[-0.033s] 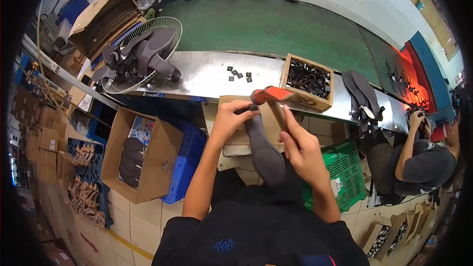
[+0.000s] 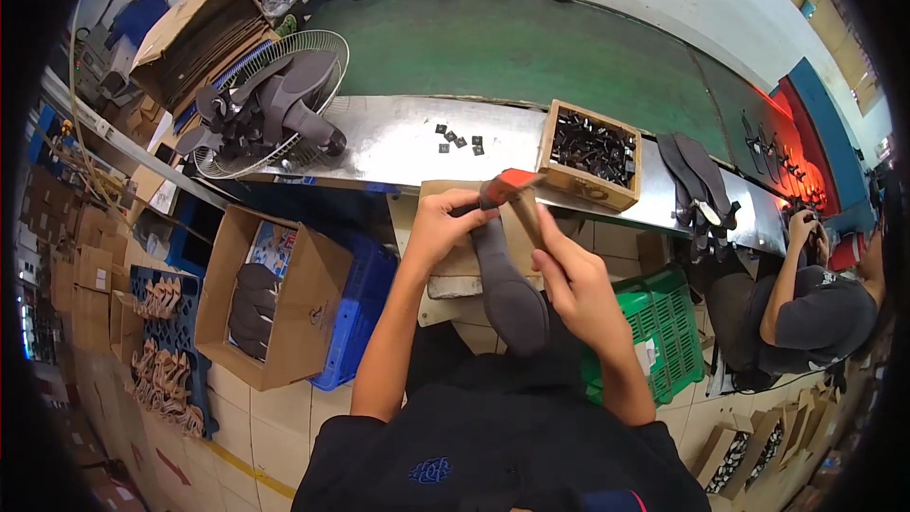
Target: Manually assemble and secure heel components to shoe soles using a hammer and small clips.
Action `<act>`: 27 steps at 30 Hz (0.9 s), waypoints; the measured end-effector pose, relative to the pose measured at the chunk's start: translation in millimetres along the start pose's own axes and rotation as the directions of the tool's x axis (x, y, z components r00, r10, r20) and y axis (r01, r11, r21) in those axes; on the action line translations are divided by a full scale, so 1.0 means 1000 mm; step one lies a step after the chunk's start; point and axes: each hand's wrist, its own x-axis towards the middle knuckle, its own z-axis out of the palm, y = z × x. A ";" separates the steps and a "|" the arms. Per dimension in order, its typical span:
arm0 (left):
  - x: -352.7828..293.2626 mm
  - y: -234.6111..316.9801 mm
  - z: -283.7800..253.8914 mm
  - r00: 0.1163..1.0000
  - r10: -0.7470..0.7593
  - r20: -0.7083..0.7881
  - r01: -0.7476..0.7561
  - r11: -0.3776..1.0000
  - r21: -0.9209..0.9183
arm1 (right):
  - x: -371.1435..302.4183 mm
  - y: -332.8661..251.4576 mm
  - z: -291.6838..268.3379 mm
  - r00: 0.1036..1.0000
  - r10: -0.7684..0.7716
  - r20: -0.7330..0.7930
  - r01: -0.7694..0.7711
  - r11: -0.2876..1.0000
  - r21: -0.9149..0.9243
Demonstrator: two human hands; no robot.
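A dark grey shoe sole [image 2: 512, 299] lies lengthwise before me, its wide end nearest my body. My left hand [image 2: 445, 226] pinches its narrow far end between thumb and fingers. My right hand [image 2: 580, 286] is closed round the wooden handle of a hammer [image 2: 513, 182]. The hammer's orange-red head is at the sole's far end, beside my left fingertips; whether it touches is hidden. Beyond it, several small black square pieces [image 2: 461, 142] are scattered on the metal bench top [image 2: 379, 147].
A wooden box [image 2: 592, 192] of small black parts stands right of the hammer. A wire basket [image 2: 343, 62] of soles is at the left, above a cardboard box [image 2: 301, 322]. A green crate [image 2: 673, 322] sits low on the right, near a seated co-worker [image 2: 815, 318]. A green conveyor belt [image 2: 512, 43] runs behind.
The hammer head has come down and slightly left toward the sole's far end, and my right hand has shifted a little left. My left hand and the sole have stayed nearly still.
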 end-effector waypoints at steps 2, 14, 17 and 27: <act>0.002 -0.001 -0.001 0.998 0.057 -0.004 -0.057 0.998 -0.011 | 0.008 0.004 0.002 0.997 -0.025 0.069 0.024 1.000 0.011; -0.010 0.000 -0.001 0.997 0.062 -0.040 -0.051 0.970 0.236 | -0.002 -0.022 -0.014 0.993 -0.108 0.052 0.114 0.986 -0.124; -0.014 -0.011 -0.010 0.972 0.232 0.046 -0.218 0.802 0.557 | -0.020 -0.060 -0.038 0.935 -0.325 -0.140 0.301 0.938 -0.170; -0.013 -0.006 -0.013 0.989 0.137 0.063 -0.146 0.777 0.612 | -0.020 -0.035 -0.034 0.945 -0.274 -0.177 0.237 0.950 -0.203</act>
